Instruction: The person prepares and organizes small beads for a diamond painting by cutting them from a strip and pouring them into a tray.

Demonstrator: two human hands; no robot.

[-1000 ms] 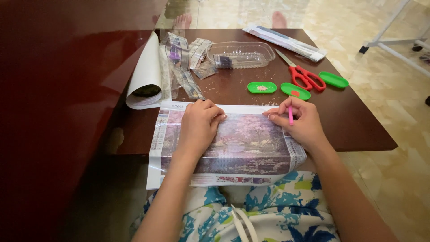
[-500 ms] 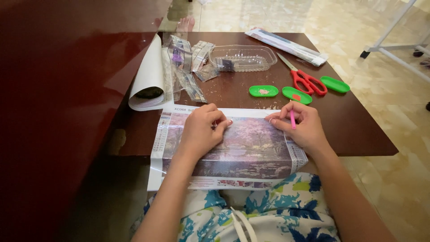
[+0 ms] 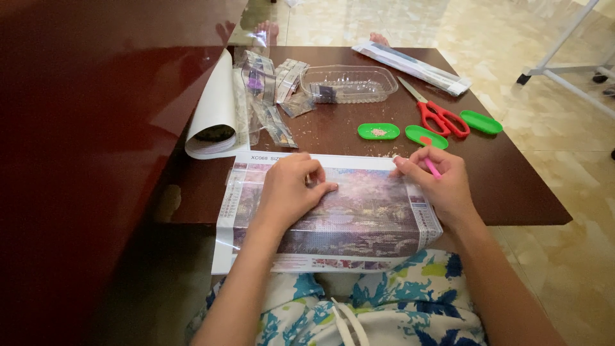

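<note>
Now:
left hand (image 3: 289, 189): fingers curled, pressing canvas (image 3: 359, 211) flat
right hand (image 3: 442, 182): fingers gripping pink pen (image 3: 430, 164)
tip: keep pen upright, green tray (image 3: 425, 135) just beyond fingers

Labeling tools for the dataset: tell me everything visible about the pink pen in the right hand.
The pink pen is a slim, plastic-looking stick, plain bright pink. Only a short stretch shows; the rest is hidden inside the right hand, whose fingers close around it. It tilts, its free end pointing away and to the left toward a green tray. The working tip is hidden. The hand rests at the right top corner of the picture canvas on the brown table.
</note>
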